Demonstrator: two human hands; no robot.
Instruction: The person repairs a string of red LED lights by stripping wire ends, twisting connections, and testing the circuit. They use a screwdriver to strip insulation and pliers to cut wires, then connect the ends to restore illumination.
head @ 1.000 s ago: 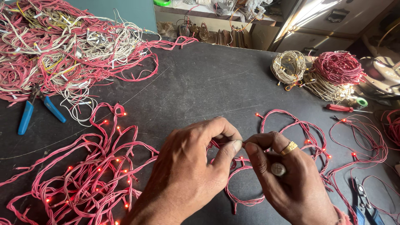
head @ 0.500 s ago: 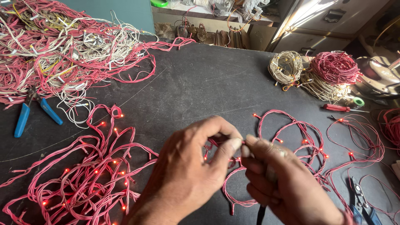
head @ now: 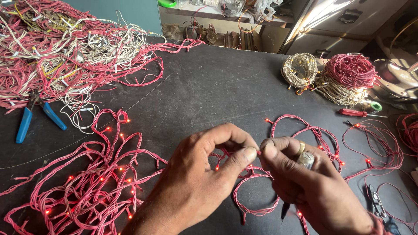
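Observation:
My left hand point(head: 204, 174) and my right hand point(head: 309, 187) meet over a dark table point(head: 217, 91), fingertips pinched together on a thin red wire of a lit string of small red lights point(head: 257, 204). The right hand wears two rings, and a dark tool tip point(head: 284, 211) pokes out beneath it. The string runs left into a glowing heap of red wire point(head: 87, 182) and right into loose loops point(head: 370, 148).
A big tangle of red and white wires point(head: 65, 56) fills the far left, with blue-handled pliers point(head: 30, 119) beside it. Wound coils, cream point(head: 300, 69) and red point(head: 352, 69), lie far right near a red screwdriver point(head: 355, 113). Black-handled pliers point(head: 379, 204) lie near my right wrist.
My hands have stayed pinched on the wire; the right hand rolled slightly, hiding then showing its rings again. The view shifted a little.

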